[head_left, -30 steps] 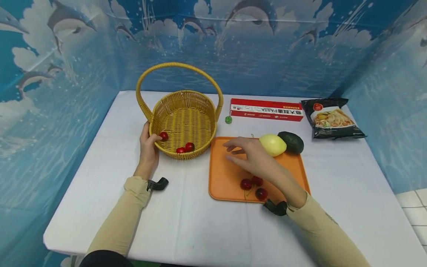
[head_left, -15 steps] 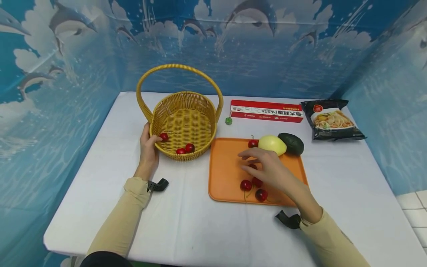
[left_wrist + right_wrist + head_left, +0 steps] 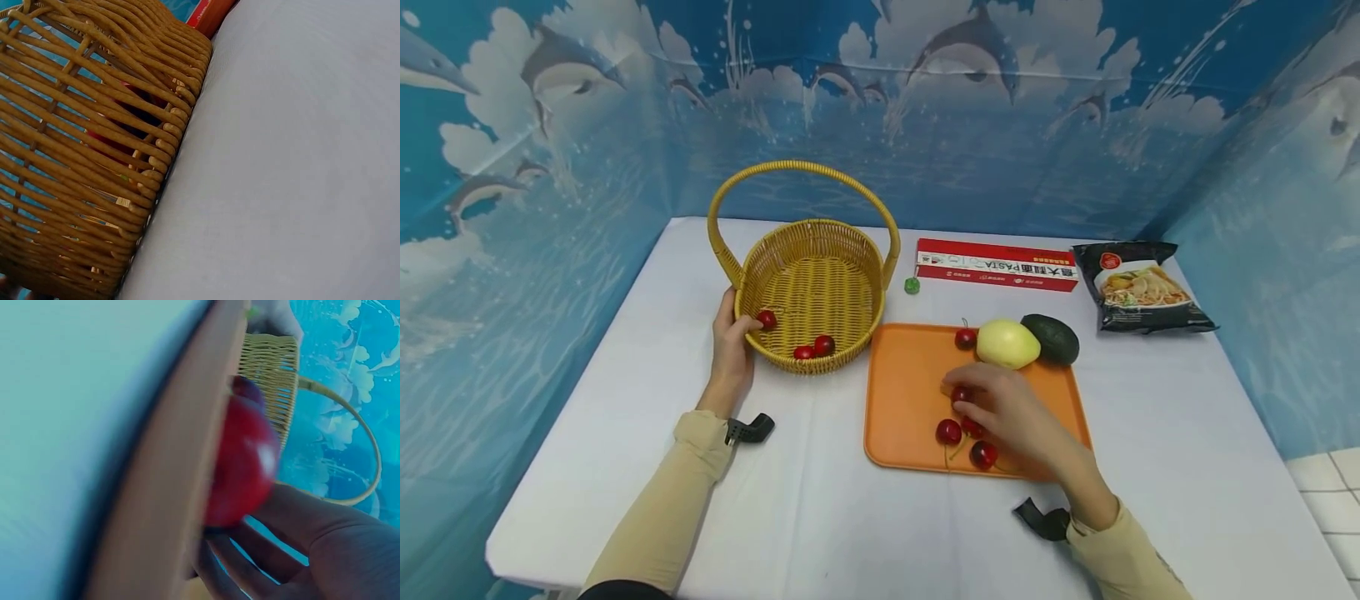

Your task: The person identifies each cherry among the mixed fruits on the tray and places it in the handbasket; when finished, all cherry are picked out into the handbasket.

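Note:
My left hand [image 3: 730, 354] grips the near left rim of a yellow wicker basket [image 3: 816, 292], thumb over the edge by a cherry [image 3: 766, 320]. Two more cherries lie in the basket's front. In the left wrist view the woven wall [image 3: 94, 144] fills the left side. My right hand [image 3: 1011, 412] is low over an orange tray [image 3: 898, 400], thumb and fingers around a dark red cherry [image 3: 960, 395]. Several cherries lie just in front of it, one being a cherry [image 3: 949, 432]. A large red cherry [image 3: 244, 462] looms close in the right wrist view, partly hiding the fingers.
On the tray's far side are a cherry [image 3: 966, 338], a yellow lemon-like fruit [image 3: 1009, 344] and a dark avocado [image 3: 1051, 338]. Behind stand a red pasta box [image 3: 996, 264], a small green item [image 3: 912, 286] and a black food bag [image 3: 1142, 287].
My right hand has drawn back from the tray's upper left and lowered around a cherry. The left hand and basket stay put; the head view has tilted slightly up.

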`<move>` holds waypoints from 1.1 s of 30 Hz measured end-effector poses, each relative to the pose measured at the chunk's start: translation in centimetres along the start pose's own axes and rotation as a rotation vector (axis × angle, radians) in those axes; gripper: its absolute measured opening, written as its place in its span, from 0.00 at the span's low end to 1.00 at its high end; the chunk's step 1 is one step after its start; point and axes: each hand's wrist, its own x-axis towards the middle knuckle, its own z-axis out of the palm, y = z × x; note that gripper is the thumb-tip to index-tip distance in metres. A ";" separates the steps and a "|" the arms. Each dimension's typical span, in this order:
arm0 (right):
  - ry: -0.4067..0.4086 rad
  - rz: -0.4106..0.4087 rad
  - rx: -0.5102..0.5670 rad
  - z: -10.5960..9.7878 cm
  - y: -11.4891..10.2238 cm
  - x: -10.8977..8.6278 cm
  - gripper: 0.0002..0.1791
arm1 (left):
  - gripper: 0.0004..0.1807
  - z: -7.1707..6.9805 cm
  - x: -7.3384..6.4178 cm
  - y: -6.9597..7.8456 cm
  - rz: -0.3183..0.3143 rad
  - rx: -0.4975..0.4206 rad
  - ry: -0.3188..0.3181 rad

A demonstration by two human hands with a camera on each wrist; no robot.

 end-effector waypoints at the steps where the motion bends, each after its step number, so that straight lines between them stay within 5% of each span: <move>1: -0.003 0.006 0.004 0.2 0.1 -0.1 0.22 | 0.44 0.0 0.0 0.0 0.003 0.005 0.000; 20: 0.030 0.010 0.068 -0.1 -0.6 0.3 0.22 | 0.44 -0.1 -0.1 -0.3 0.016 0.009 -0.011; 33: 0.058 -0.164 0.040 -1.7 -5.3 5.9 0.20 | 0.44 -0.1 -0.1 -0.3 0.011 0.005 -0.010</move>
